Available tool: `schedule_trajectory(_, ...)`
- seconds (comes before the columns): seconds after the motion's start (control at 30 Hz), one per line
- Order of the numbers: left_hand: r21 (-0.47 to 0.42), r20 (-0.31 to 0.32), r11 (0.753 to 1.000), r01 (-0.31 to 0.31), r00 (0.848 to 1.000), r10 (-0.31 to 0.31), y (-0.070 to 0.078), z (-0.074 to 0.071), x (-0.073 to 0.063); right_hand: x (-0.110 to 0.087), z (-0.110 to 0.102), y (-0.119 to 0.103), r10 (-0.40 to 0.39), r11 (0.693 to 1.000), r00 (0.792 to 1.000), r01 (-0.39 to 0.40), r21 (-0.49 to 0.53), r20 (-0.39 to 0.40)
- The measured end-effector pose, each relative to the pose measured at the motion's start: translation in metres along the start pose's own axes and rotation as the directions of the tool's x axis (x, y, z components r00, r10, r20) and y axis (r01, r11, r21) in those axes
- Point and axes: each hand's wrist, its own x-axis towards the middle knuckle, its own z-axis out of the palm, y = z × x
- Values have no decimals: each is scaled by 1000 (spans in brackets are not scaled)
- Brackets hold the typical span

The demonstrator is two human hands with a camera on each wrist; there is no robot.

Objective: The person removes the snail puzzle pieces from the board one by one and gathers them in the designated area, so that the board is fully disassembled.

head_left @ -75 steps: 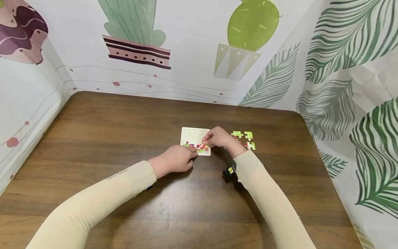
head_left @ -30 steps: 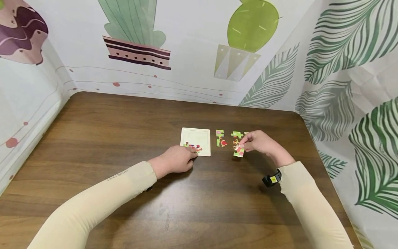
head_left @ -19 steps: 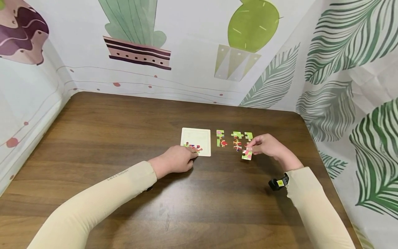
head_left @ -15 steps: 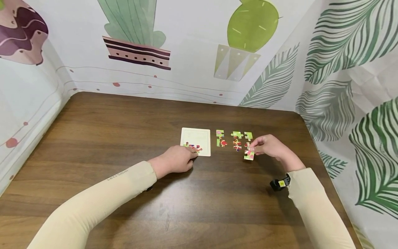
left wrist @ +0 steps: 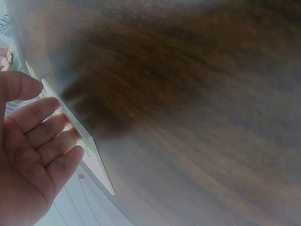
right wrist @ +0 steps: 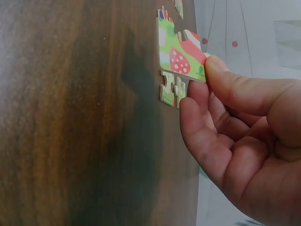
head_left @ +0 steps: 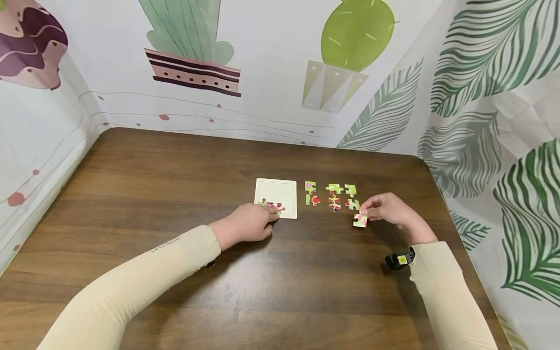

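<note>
My left hand (head_left: 245,222) rests its fingertips on the lower part of a pale, shallow puzzle tray (head_left: 276,188), over a few colourful pieces (head_left: 268,203) set along its near side. The left wrist view shows the fingers (left wrist: 54,143) loosely bent at the tray's edge, the thumb apart from them. Right of the loose pieces, my right hand (head_left: 391,213) pinches a jigsaw piece (right wrist: 181,54) between thumb and fingertips. That piece is green with a red, white-dotted shape, and is tilted. Whether it touches the table is unclear.
Several loose jigsaw pieces lie right of the tray: a left pair (head_left: 310,187), a middle pair (head_left: 334,188) and a right pair (head_left: 352,204). Beneath everything is a brown wooden table (head_left: 262,291), with a patterned wall cloth (head_left: 271,58) at its back and sides.
My right hand has moved from the tray's lower right corner to the right, taking the jigsaw piece out and past the loose ones. The left hand has stayed on the tray.
</note>
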Motion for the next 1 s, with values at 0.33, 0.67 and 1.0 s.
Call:
schedule_trajectory(0.33,10,3,1000,1,1000,-1,0,1,1,6,4,8,-9,999,999,8,34,41)
schedule_trajectory(0.67,2,16,1000,6,1000,-6,2,-2,1,14,10,13,22,1000,998,-24,18,59)
schedule_trajectory(1.0,2,13,1000,8,1000,-8,1,-1,0,16,16,10,52,998,998,-52,-36,-18)
